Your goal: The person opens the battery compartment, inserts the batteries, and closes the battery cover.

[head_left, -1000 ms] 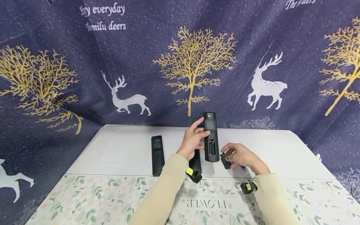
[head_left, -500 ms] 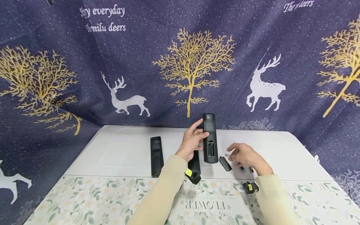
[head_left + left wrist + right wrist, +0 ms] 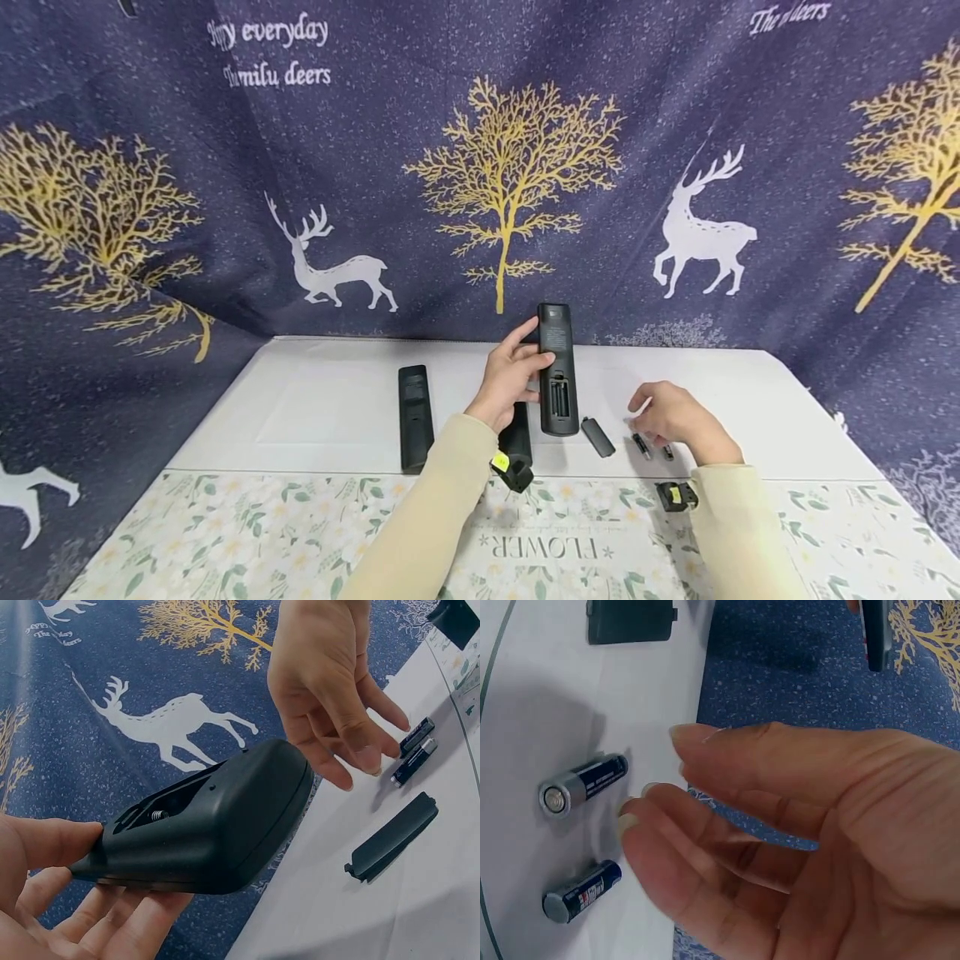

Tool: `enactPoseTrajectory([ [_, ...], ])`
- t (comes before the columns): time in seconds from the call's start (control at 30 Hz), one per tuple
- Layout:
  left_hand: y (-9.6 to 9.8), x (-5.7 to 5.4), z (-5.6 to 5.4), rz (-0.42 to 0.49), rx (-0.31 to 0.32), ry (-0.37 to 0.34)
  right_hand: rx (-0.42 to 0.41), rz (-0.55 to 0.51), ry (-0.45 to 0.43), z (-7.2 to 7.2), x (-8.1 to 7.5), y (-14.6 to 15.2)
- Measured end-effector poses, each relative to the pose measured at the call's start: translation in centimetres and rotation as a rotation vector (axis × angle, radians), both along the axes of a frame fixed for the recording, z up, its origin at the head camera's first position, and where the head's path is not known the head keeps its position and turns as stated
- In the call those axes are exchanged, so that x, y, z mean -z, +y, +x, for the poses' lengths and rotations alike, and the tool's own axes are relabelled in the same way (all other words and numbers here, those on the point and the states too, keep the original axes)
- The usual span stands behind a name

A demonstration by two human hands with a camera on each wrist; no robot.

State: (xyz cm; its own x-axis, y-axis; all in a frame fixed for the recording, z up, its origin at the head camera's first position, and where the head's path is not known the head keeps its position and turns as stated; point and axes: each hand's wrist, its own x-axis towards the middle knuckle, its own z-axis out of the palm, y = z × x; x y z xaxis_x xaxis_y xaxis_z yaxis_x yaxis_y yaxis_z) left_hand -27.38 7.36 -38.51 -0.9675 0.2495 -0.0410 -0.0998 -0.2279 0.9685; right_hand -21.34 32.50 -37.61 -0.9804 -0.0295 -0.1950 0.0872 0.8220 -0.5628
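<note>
My left hand (image 3: 504,379) grips a black remote control (image 3: 556,337) above the white table, back side toward me. Its battery compartment is uncovered, and a spring (image 3: 159,815) shows inside in the left wrist view. My right hand (image 3: 675,412) hovers over two AA-size batteries, fingers loosely bent and nothing between them. One battery (image 3: 585,784) lies near the fingertips in the right wrist view; the other battery (image 3: 583,891) lies beside it, a small gap apart. The loose black battery cover (image 3: 597,437) rests on the table between the held remote and the batteries.
Another black remote (image 3: 416,421) lies face down to the left. A further dark remote (image 3: 516,433) is partly hidden under my left wrist. A flower-print cloth (image 3: 262,533) covers the table's near part, and a deer-print curtain (image 3: 450,325) hangs behind.
My right hand has let go of the battery cover, leaving it on the table, and has moved right to above the batteries. The left hand still holds the remote in nearly the same place.
</note>
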Motion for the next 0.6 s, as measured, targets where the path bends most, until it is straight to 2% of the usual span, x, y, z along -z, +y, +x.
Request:
enactPoseTrajectory([
  [0.2,0.19,-0.06,-0.19,-0.011,0.008,0.011,0.037,0.053,-0.068,0.17,-0.02,-0.08],
  [0.6,0.10,0.12,-0.03,-0.006,0.004,0.000,0.018,0.078,-0.039,0.50,0.72,-0.65],
])
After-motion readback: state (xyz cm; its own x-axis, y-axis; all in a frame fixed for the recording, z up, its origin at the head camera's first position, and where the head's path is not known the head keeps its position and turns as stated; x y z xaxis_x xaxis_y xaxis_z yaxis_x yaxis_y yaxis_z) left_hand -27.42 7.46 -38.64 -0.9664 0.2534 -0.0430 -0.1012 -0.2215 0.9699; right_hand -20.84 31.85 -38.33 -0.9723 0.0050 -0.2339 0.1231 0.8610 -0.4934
